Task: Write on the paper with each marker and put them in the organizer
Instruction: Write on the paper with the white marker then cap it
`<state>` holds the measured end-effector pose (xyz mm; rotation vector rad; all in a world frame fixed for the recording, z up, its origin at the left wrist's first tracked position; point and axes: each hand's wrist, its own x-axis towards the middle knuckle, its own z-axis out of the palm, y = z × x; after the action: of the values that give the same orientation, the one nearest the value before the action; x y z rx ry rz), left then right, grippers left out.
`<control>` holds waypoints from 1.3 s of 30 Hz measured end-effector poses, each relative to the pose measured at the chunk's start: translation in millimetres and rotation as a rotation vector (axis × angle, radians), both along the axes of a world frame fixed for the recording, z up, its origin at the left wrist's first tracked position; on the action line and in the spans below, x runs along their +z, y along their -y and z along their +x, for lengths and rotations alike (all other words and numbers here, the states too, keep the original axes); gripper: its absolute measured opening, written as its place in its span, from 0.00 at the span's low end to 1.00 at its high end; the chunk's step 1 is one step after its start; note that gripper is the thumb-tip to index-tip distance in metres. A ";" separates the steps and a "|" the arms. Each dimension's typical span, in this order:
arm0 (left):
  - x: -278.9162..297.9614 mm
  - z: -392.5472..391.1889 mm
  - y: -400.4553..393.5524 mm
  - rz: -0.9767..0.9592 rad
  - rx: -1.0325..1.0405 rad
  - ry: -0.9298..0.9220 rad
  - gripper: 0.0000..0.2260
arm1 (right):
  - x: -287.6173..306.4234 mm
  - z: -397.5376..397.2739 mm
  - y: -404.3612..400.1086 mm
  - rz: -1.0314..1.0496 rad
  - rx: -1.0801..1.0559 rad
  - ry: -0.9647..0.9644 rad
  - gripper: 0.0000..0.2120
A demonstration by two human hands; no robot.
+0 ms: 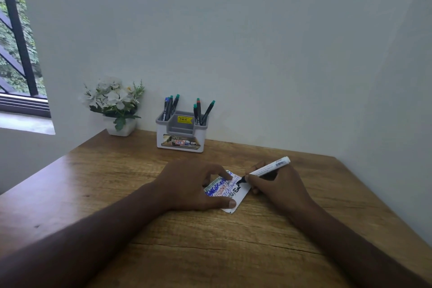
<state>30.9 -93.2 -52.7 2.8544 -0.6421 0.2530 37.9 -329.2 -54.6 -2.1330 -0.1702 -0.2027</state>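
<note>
A small white paper (pixel 236 193), covered with blue, red and black scribbles, lies on the wooden table (pixel 210 241). My left hand (pixel 194 184) presses it flat with spread fingers. My right hand (pixel 278 184) grips a white marker (pixel 268 168) whose black tip touches the paper's right part. A white and grey organizer (pixel 181 134) stands at the back by the wall. Several markers (pixel 170 106) stand in its left slot and three more markers (pixel 202 111) in its right slot.
A white pot of artificial white flowers (pixel 114 103) sits at the table's back left corner. A window with dark bars (pixel 16 42) is at the far left. Pale walls close the table at the back and on the right.
</note>
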 end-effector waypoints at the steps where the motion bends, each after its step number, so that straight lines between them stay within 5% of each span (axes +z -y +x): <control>1: -0.3 0.4 0.1 0.000 0.001 0.005 0.34 | 0.3 -0.5 0.2 -0.001 0.000 -0.003 0.03; 16: -3.7 2.7 -1.0 0.001 0.001 0.021 0.35 | -3.0 6.3 5.5 0.081 -0.011 -0.035 0.05; 19: -3.7 1.6 -2.1 -0.001 -0.004 0.013 0.34 | 1.0 4.6 6.2 0.109 -0.128 0.104 0.07; 22: -4.1 0.3 -4.1 -0.027 -0.013 0.046 0.30 | 13.0 3.8 17.9 0.384 -0.063 0.233 0.02; 27: -2.2 0.2 -9.7 -0.094 -0.055 0.025 0.18 | 15.0 -2.3 18.3 0.627 0.179 -0.032 0.04; 31: -2.5 0.4 -13.0 -0.075 -0.086 0.012 0.19 | 10.5 -12.1 11.1 0.362 0.242 -0.075 0.01; 35: -3.2 1.9 -10.3 0.031 -0.100 0.074 0.23 | 10.3 -21.8 4.7 0.039 0.272 0.039 0.10; 39: -5.0 2.5 -10.6 0.051 -0.113 0.114 0.28 | 4.7 -21.8 -0.9 0.004 0.240 0.041 0.04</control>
<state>33.3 -82.7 -57.7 2.8556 -0.8407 0.3888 16.1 -328.4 -49.9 -2.0843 -0.4461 -0.1056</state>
